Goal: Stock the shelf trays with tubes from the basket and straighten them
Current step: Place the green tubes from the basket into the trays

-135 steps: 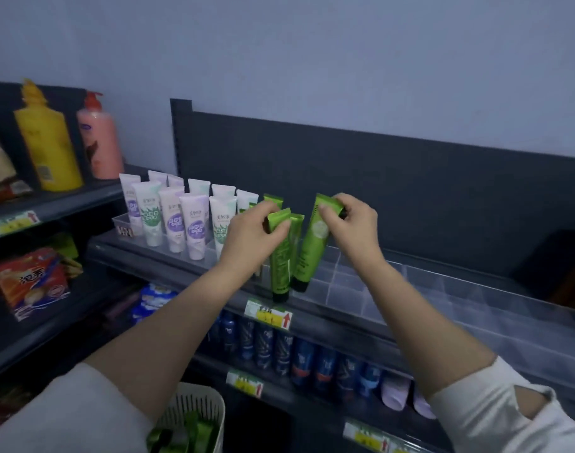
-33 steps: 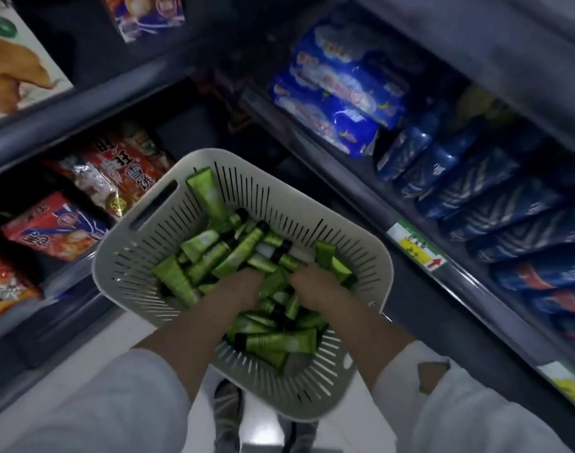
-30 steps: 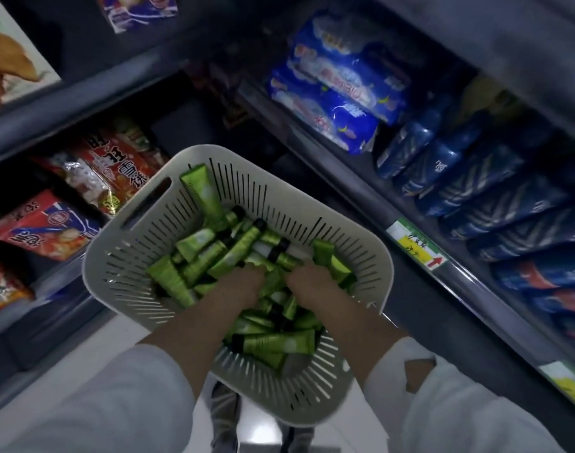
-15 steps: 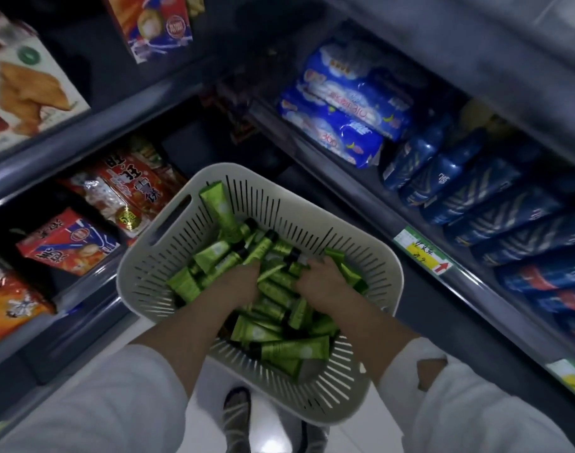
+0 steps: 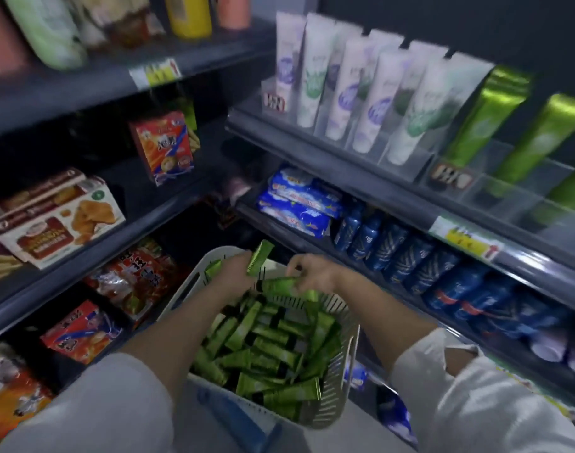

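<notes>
A white slotted basket [image 5: 340, 380] low in the middle holds several green tubes [image 5: 263, 341] in a loose pile. My left hand [image 5: 233, 273] grips one green tube [image 5: 259, 258] that sticks up above the basket's far rim. My right hand [image 5: 315, 273] holds another green tube [image 5: 279, 284] lying sideways, its black cap to the left. On the upper right shelf, clear trays [image 5: 475, 184] hold upright white tubes [image 5: 371, 93] and, further right, upright green tubes [image 5: 488, 116].
Blue bottles [image 5: 403, 253] and blue packs [image 5: 299, 201] fill the shelf below the trays. Snack boxes and red bags [image 5: 135, 276] line the left shelves. A yellow price tag [image 5: 466, 243] hangs on the tray shelf's edge. The whole view is blurred.
Both hands have risen out of the basket, each with a green tube. The view has tilted up, so the shelf trays with white and green tubes show again.
</notes>
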